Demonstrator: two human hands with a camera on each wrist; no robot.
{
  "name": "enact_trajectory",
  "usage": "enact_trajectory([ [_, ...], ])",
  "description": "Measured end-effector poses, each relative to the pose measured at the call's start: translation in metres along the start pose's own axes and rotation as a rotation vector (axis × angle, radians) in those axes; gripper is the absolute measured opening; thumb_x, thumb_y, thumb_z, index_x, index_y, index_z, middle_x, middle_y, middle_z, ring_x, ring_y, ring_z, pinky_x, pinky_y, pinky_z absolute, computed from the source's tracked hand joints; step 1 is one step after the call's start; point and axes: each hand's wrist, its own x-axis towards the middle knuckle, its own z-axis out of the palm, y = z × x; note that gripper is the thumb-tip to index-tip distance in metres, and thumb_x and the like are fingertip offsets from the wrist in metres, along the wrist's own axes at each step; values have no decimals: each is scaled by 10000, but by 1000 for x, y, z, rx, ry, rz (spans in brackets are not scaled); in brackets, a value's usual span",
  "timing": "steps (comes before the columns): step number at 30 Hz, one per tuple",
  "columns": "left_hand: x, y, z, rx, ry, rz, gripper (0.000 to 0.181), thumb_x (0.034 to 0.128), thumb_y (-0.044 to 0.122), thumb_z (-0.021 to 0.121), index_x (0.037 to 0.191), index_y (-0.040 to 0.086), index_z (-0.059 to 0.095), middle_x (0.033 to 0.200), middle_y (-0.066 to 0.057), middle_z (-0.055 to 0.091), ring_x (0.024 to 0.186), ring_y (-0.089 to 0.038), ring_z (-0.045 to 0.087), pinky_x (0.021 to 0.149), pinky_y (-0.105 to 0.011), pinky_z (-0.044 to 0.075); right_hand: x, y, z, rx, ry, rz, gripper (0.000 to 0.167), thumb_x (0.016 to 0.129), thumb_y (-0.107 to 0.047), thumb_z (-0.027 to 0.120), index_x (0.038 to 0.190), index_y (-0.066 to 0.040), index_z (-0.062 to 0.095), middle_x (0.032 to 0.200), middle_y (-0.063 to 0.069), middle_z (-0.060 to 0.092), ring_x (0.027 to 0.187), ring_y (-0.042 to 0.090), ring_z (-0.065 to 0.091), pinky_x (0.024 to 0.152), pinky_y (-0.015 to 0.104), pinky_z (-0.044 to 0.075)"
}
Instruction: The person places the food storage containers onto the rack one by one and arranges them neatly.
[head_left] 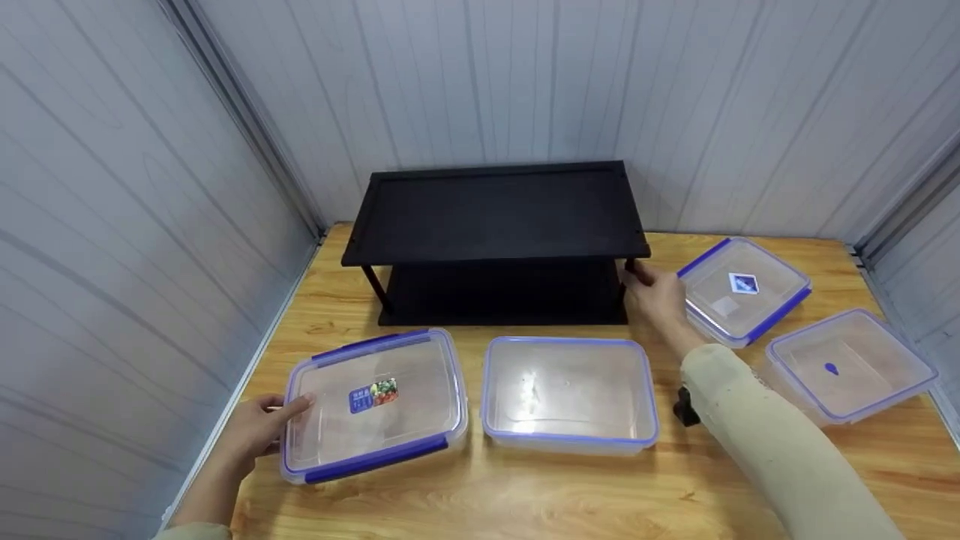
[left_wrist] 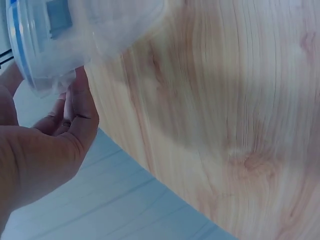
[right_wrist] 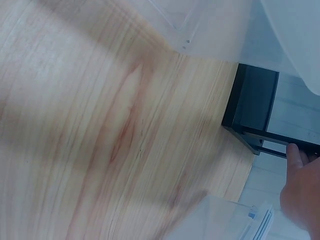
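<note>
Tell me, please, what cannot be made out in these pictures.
- Head: label print on the held lidded container, too small.
- Head: back of the lower black shelf, hidden by the upper shelf.
- Left wrist: that container, partly cropped by top edge.
- Right wrist: right hand, partly cropped by right edge.

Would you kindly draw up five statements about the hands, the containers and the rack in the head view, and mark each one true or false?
1. The left hand grips the leftmost container. True.
2. The right hand lies flat on the rightmost container. False; the right hand holds the black rack at its right side.
3. The rightmost container bears a blue mark. True.
4. The middle container stands on the rack's top. False; the middle container is on the wooden table, in front of the rack.
5. The leftmost container carries a label. True.
</note>
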Motion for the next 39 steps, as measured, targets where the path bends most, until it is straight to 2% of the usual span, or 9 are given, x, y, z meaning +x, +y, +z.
enact_trajectory([
  [5,1,4,-7,0,-110,-35,642,1018,456,739,1289,-82,516,984,-101,730,844,-225,759,793,-431,662,0,1,0,-3,3,-7,364,1050,-221,712,1356,-23,710,1282,207,705,1286,408,644,1100,526,512],
  [11,15,12,-28,30,-210,-54,798,1041,525,670,1440,-123,430,1197,-162,688,1027,-248,726,917,-445,635,1,1,0,9,21,-19,333,1040,-199,727,1319,-18,730,1242,211,719,1259,416,660,1095,526,513],
  [14,25,17,-35,49,-238,-2,845,1063,505,644,1539,-123,337,1384,-274,580,1196,-324,661,1006,-462,597,1,1,-1,-3,26,-20,321,1036,-203,731,1310,-35,740,1236,201,724,1254,421,661,1091,540,513],
  [17,34,22,-39,73,-261,93,874,1086,465,625,1616,-112,238,1561,-357,417,1378,-446,542,1096,-504,534,1,1,-1,-9,25,-18,320,1033,-210,735,1311,-52,742,1246,191,720,1265,418,654,1096,547,507],
  [22,45,27,-42,87,-327,218,829,1094,350,646,1650,-80,207,1652,-350,303,1517,-499,355,1196,-572,409,1,0,-1,-4,14,-13,313,1035,-214,735,1309,-63,745,1245,188,722,1261,414,658,1085,554,512],
  [25,50,29,-43,99,-379,247,802,1085,294,663,1652,-68,225,1651,-343,313,1525,-511,328,1222,-611,355,1,0,-1,7,7,-8,306,1039,-208,727,1303,-55,746,1234,188,726,1254,409,662,1078,546,518],
  [31,55,29,-43,151,-408,187,799,1054,339,716,1628,-57,327,1632,-334,352,1505,-509,355,1208,-641,362,1,-1,1,14,-2,-16,309,1038,-199,720,1307,-46,737,1238,186,719,1269,405,653,1089,536,512],
  [36,58,31,-40,200,-367,155,725,1010,371,777,1534,-49,504,1439,-237,583,1256,-328,587,1076,-457,530,0,-2,1,30,-6,-17,312,1038,-180,715,1317,-43,729,1245,185,718,1272,390,654,1097,518,512],
  [39,58,33,-39,224,-353,154,654,996,361,797,1454,-54,584,1292,-138,651,1101,-220,608,949,-345,557,0,-2,0,27,-10,-15,323,1038,-178,709,1325,-31,724,1252,187,717,1274,389,653,1094,520,513],
])
